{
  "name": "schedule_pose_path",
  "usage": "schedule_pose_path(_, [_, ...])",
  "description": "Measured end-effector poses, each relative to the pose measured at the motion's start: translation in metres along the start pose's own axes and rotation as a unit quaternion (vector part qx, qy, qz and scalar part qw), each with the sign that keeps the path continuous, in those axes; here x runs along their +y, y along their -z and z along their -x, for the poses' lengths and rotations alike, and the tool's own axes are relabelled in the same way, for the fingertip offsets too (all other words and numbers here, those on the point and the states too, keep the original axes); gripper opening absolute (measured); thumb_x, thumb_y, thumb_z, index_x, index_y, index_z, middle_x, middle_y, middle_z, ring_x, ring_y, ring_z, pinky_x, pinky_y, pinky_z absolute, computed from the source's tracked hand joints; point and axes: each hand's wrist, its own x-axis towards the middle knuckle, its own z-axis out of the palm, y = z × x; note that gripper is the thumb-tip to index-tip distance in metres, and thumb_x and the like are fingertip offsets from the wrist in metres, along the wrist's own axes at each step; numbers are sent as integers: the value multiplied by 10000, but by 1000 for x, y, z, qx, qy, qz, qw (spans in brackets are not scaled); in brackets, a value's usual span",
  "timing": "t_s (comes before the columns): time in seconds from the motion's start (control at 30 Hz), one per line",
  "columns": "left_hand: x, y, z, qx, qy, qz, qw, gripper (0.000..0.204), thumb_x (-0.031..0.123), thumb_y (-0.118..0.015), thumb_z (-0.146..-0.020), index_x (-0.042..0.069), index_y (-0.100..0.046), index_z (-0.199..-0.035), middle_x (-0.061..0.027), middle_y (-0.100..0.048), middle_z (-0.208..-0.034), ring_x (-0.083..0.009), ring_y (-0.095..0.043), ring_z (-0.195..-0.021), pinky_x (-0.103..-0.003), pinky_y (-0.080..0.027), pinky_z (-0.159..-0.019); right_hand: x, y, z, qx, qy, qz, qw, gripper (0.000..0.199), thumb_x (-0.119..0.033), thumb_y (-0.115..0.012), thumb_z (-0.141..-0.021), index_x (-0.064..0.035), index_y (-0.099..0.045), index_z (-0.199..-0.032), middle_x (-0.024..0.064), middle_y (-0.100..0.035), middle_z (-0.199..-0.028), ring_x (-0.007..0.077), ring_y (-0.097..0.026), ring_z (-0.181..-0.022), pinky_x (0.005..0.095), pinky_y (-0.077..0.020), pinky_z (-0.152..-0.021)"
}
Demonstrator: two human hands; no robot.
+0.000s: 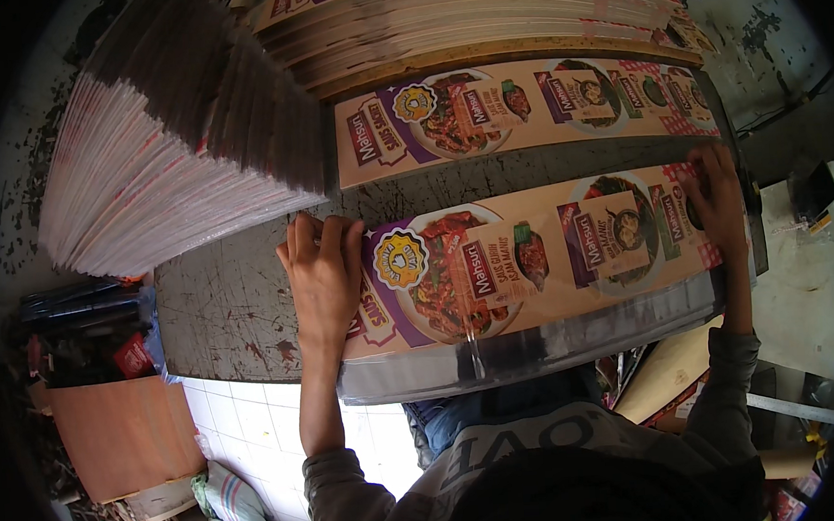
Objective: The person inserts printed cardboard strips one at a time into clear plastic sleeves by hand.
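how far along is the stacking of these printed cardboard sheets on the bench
Done: tall stacks stand at the left and back. In hand: the left hand and right hand press the ends of the near bundle. Left: one sheet lies behind it.

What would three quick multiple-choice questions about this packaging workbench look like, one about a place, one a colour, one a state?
1. Where is the left hand?
A. on the left end of the near stack of flat printed cartons
B. on the fanned white-edged pile
C. off the bench

2. The cartons' background colour?
A. blue
B. tan
C. green

3. How do the near cartons lie?
A. rolled
B. upright
C. flat

Answers: 1 A, its palm presses there; 2 B, tan around the food pictures; 3 C, flat on the scratched grey metal bench, the right hand on the far end.
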Motion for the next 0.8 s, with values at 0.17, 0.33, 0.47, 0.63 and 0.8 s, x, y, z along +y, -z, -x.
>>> schedule_pose_path(0.17, [0, -1, 0, 1, 0, -1, 1000, 135, 180, -623, -813, 57, -594, -766, -74, -479, -735, -230, -484, -723, -368, -355, -672, 1, -1, 1, -8, -12, -1, 1000, 214, -163, -572, -825, -7, -477, -937, 116, -461, -878, 259, -477, -772, 331, -392, -681])
schedule_pose_path(0.33, [0, 1, 0, -1, -1, -2, 1000, 135, 181, -624, -811, 57, -597, -764, -82, -484, -738, -236, -489, -727, -365, -353, -671, -1, 0, 0, -4, -30, -15, 999, 224, -187, -602, -804, -12, -497, -897, 129, -477, -866, 289, -487, -788, 367, -385, -689])
schedule_pose_path(0.47, [-2, 0, 1, -4, -6, -8, 1000, 138, 180, -626, -809, 55, -597, -758, -83, -482, -735, -239, -490, -726, -361, -348, -667, -1, 0, -1, -2, -14, -6, 1000, 211, -165, -589, -812, -5, -487, -905, 120, -464, -851, 270, -469, -765, 350, -382, -676])
schedule_pose_path(0.63, [-2, -1, 2, -5, -2, -11, 1000, 134, 186, -630, -804, 62, -603, -760, -79, -485, -740, -233, -491, -729, -361, -339, -681, 1, 0, 1, -7, -7, 1, 1000, 207, -156, -572, -827, 4, -478, -918, 115, -456, -842, 258, -460, -761, 332, -383, -674])
schedule_pose_path(0.8, [-3, 1, 4, 9, -27, -12, 1000, 128, 198, -647, -786, 74, -617, -775, -73, -496, -751, -229, -497, -744, -364, -327, -714, -2, 1, 2, 10, -24, -13, 1000, 212, -186, -601, -809, -17, -502, -890, 122, -479, -849, 286, -488, -790, 362, -386, -683])
